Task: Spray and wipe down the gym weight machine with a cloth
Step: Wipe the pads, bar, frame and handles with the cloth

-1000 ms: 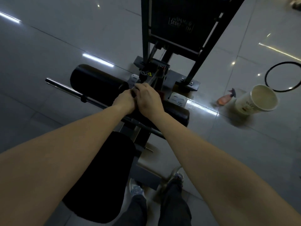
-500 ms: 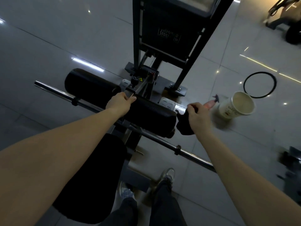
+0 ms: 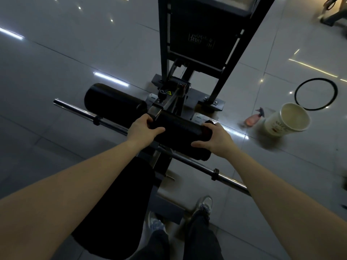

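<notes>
The person's left grip [image 3: 144, 130] is clenched on the inner end of the weight machine's [image 3: 202, 53] right roller pad [image 3: 179, 135], fingers over the top and thumb along the near side, just beside the steel arm that carries the pads; the right grip [image 3: 218, 140] is clenched on the outer end of the same pad, thumb stretched along its near side and fingers wrapped over the end; a dark fold at those fingertips looks like the cloth [image 3: 208, 122], though it is hard to tell from the black pad; the left roller pad [image 3: 114, 104] lies bare on the far side of the arm; a chrome bar [image 3: 231, 182] runs beneath both pads, with a black collar near each end; the black seat pad [image 3: 116, 212] lies under the left forearm; two shoes stand on the tiled floor [image 3: 56, 62] beside the seat; a pink spray bottle [image 3: 253, 119] lies on its side on the floor to the right of the machine's base plate, just beside a white paper bucket [image 3: 285, 121] that stands open; a black ring [image 3: 298, 87] lies flat on the floor beyond the bucket.
</notes>
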A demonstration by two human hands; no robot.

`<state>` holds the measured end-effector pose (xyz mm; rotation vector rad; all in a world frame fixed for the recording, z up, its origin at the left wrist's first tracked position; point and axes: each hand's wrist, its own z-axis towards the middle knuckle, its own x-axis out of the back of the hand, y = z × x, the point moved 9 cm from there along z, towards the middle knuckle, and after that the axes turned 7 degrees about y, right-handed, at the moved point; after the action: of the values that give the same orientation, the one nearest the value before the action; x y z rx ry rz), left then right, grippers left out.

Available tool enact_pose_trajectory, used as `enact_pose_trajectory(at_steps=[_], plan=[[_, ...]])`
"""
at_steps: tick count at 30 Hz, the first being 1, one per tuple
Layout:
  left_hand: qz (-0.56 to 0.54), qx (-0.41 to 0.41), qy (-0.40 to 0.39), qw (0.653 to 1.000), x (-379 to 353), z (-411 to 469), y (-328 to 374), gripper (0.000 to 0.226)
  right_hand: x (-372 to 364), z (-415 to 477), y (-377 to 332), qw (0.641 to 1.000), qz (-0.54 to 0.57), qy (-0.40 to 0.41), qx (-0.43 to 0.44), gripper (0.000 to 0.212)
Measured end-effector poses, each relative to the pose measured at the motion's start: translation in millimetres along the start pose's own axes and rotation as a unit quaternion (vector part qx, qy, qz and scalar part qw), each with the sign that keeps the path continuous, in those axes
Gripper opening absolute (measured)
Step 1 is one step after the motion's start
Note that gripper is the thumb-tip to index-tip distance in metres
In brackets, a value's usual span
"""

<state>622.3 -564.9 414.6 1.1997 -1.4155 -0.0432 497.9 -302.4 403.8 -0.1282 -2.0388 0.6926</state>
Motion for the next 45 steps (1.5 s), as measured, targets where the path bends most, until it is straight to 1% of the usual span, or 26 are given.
enact_pose_trajectory(at_steps=[2, 5, 8, 11, 12, 13, 16, 17, 18, 19, 20, 21, 22, 23, 24, 26, 27, 30, 32, 33, 35, 36, 37, 41, 43, 45], plan=[[0.011, 0.0, 0.01, 1.0, 0, 2, 6, 0.048, 4, 4, 3, 0.999, 0.038, -0.002, 0.0, 0.104], [-0.003, 0.012, 0.005, 1.0, 1, 6, 10, 0.05, 6, 8, 0, 0.995, 0.096, -0.032, -0.014, 0.081], [-0.014, 0.017, 0.003, 1.0, -2, 13, 16, 0.054, 8, 15, 1, 0.986, 0.146, -0.073, -0.033, 0.066], [-0.01, 0.024, -0.007, 1.0, -7, 21, 17, 0.061, 5, 20, 0, 0.969, 0.198, -0.133, -0.06, 0.035], [-0.007, 0.026, -0.008, 1.0, -9, 23, 16, 0.061, 4, 22, 0, 0.966, 0.206, -0.142, -0.065, 0.032], [-0.001, 0.028, -0.008, 1.0, -12, 24, 16, 0.06, 5, 23, 2, 0.965, 0.209, -0.142, -0.073, 0.033], [0.057, 0.025, 0.002, 0.998, -16, 25, 19, 0.058, 6, 27, 6, 0.971, 0.199, -0.109, -0.074, 0.036], [0.097, 0.013, 0.005, 0.995, -15, 25, 23, 0.059, 8, 26, 6, 0.978, 0.177, -0.085, -0.064, 0.037], [0.144, -0.006, 0.01, 0.99, -14, 24, 29, 0.059, 11, 23, 4, 0.99, 0.128, -0.048, -0.043, 0.038], [0.186, -0.028, 0.016, 0.982, -13, 24, 33, 0.06, 15, 19, -1, 0.998, 0.055, 0.009, -0.007, 0.039], [0.212, -0.045, 0.019, 0.976, -12, 23, 37, 0.061, 18, 9, -10, 0.996, -0.02, 0.084, 0.04, 0.036], [0.223, -0.052, 0.017, 0.973, -12, 21, 39, 0.062, 17, -5, -22, 0.982, -0.065, 0.158, 0.082, 0.032], [0.224, -0.053, 0.013, 0.973, -12, 21, 38, 0.063, 14, -21, -34, 0.966, -0.081, 0.218, 0.109, 0.028], [0.22, -0.05, 0.007, 0.974, -12, 21, 37, 0.063, 10, -33, -44, 0.955, -0.08, 0.258, 0.122, 0.028], [0.217, -0.049, 0.001, 0.975, -12, 22, 36, 0.063, 4, -40, -54, 0.949, -0.075, 0.275, 0.131, 0.032], [0.221, -0.054, -0.01, 0.974, -13, 22, 38, 0.06, -9, -37, -80, 0.947, -0.069, 0.27, 0.163, 0.039], [0.221, -0.055, -0.015, 0.974, -13, 22, 39, 0.055, -16, -30, -97, 0.948, -0.061, 0.256, 0.182, 0.04], [0.218, -0.047, -0.032, 0.974, -15, 26, 35, 0.03, -35, 7, -152, 0.956, 0.006, 0.197, 0.219, 0.031], [0.222, -0.033, -0.049, 0.973, -17, 31, 27, 0.026, -44, 37, -180, 0.963, 0.045, 0.155, 0.218, 0.028], [0.215, -0.03, -0.057, 0.975, -18, 33, 24, 0.026, -47, 50, -186, 0.967, 0.045, 0.132, 0.214, 0.03], [0.193, -0.035, -0.061, 0.979, -18, 35, 22, 0.021, -52, 63, -182, 0.972, -0.001, 0.096, 0.216, 0.034], [0.179, -0.043, -0.061, 0.981, -18, 35, 23, 0.02, -50, 61, -174, 0.97, -0.024, 0.099, 0.22, 0.035], [0.162, -0.05, -0.062, 0.983, -18, 35, 24, 0.026, -45, 53, -162, 0.968, -0.04, 0.116, 0.221, 0.034], [0.116, -0.03, -0.08, 0.99, -20, 38, 19, 0.056, -8, -2, -94, 0.955, -0.064, 0.207, 0.202, 0.028], [0.106, -0.026, -0.084, 0.99, -21, 39, 15, 0.063, 11, -28, -66, 0.947, -0.085, 0.235, 0.203, 0.025], [0.106, -0.027, -0.08, 0.991, -21, 41, 13, 0.066, 18, -37, -54, 0.944, -0.105, 0.257, 0.179, 0.024]])
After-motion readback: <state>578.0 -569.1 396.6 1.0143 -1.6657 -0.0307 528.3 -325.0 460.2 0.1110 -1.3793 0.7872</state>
